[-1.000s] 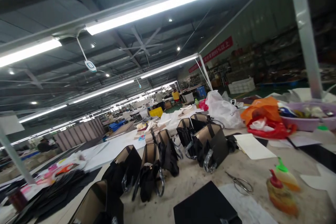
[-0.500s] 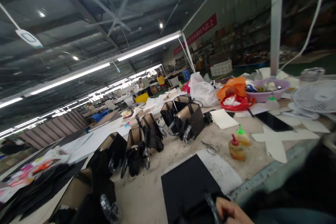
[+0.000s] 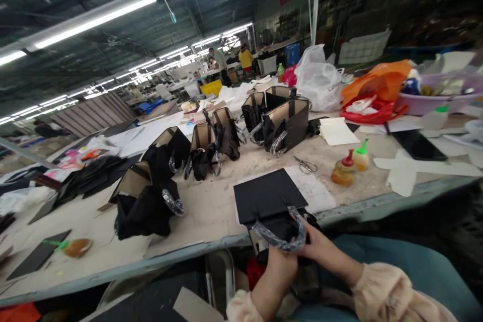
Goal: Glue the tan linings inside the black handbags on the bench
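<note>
A black handbag (image 3: 268, 192) lies flat with its smooth panel up, over the table's front edge and partly on a white sheet (image 3: 319, 193). Its handle (image 3: 277, 237), wrapped in clear plastic, loops toward me. My left hand (image 3: 281, 261) is closed on the bag's near end, just below the handle, with most fingers hidden. On the right side of the same end, my right hand (image 3: 312, 239) is wrapped round the bag beside the handle. Scissors (image 3: 306, 165) lie beyond the sheet. A red-capped glue bottle (image 3: 343, 168) and a green-capped bottle (image 3: 361, 156) stand to the right.
Several black bags with tan insides, including one at left (image 3: 141, 206), stand across the worktable (image 3: 211, 206). A phone (image 3: 418, 145), an orange bag (image 3: 377, 83) and a purple basin (image 3: 437, 90) lie at right. Another glue bottle (image 3: 77, 247) rests at front left.
The view has tilted down and now takes in the table's front edge. Both my hands now show at the bag's near end; before, only one hand was in view, beside the handle.
</note>
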Available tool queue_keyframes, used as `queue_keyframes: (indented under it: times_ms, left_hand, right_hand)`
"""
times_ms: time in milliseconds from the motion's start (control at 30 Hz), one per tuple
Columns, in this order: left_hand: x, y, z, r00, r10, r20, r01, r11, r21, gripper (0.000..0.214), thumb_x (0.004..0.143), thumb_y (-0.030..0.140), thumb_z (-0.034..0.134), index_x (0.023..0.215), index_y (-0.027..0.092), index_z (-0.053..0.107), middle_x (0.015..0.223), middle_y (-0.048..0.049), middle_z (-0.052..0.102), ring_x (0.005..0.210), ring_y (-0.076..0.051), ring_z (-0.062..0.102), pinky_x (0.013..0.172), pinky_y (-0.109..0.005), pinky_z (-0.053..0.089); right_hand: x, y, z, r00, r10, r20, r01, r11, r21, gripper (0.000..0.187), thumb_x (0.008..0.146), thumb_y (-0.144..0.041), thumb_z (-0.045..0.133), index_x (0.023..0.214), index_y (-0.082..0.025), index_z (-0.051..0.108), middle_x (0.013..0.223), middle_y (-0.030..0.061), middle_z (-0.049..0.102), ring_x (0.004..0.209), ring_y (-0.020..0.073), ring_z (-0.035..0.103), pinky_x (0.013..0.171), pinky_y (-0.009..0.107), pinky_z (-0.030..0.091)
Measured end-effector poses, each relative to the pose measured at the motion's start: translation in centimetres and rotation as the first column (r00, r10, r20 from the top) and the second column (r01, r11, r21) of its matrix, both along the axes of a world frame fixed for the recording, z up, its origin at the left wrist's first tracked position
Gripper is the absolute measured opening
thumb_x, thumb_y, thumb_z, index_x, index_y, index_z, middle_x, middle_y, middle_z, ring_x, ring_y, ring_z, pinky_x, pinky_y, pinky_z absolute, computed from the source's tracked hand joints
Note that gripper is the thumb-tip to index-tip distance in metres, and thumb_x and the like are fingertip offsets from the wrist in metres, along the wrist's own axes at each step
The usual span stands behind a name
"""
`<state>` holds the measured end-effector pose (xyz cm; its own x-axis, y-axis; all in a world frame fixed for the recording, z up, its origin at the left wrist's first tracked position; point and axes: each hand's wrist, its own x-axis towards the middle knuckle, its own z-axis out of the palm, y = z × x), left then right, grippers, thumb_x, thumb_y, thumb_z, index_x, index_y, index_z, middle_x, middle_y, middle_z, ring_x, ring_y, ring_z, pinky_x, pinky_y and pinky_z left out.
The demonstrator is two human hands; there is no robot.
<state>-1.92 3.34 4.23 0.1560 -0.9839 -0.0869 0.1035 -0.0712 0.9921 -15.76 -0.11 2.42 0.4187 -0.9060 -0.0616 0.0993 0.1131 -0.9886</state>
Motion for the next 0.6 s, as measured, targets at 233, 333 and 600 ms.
queue_keyframes:
  times_ms: [233,333,600]
  left_hand:
    - [3.9,4.3,1.2,0.879,0.023,0.476,0.071,0.982,-0.177,0.019,0.087,0.031,0.061,0.096,0.019,0.072,0.101,-0.0118,0.066,0.100,-0.024,0.060,0.091,-0.032,0.046]
    - [6.2,5.7,-0.7,0.954,0.042,0.297,-0.074,0.992,0.099,0.034,0.084,0.046,0.062,0.065,0.018,0.061,0.059,-0.0001,0.053,0.058,-0.014,0.051,0.057,-0.024,0.040]
    - [7.8,1.1,0.1,0.925,-0.046,0.377,0.015,0.996,0.086,0.038,0.068,0.035,0.075,0.099,0.015,0.072,0.111,-0.0136,0.071,0.110,-0.033,0.060,0.102,-0.043,0.042]
  right_hand:
    - [0.6,-0.5,1.1,0.918,-0.294,0.267,0.224,0.939,0.262,0.049,0.069,-0.041,0.079,0.111,-0.020,0.061,0.103,0.0077,0.068,0.094,0.0262,0.066,0.085,0.037,0.053]
    - [0.2,-0.5,1.5,0.882,-0.381,0.276,0.276,0.894,0.354,0.044,0.060,-0.036,0.080,0.097,-0.020,0.062,0.073,0.0000,0.063,0.064,0.0175,0.061,0.059,0.026,0.050]
    - [0.1,-0.8,1.5,0.934,-0.259,0.246,0.157,0.917,0.366,0.043,0.058,-0.041,0.081,0.087,-0.017,0.060,0.060,-0.0035,0.054,0.050,0.0111,0.050,0.050,0.022,0.040]
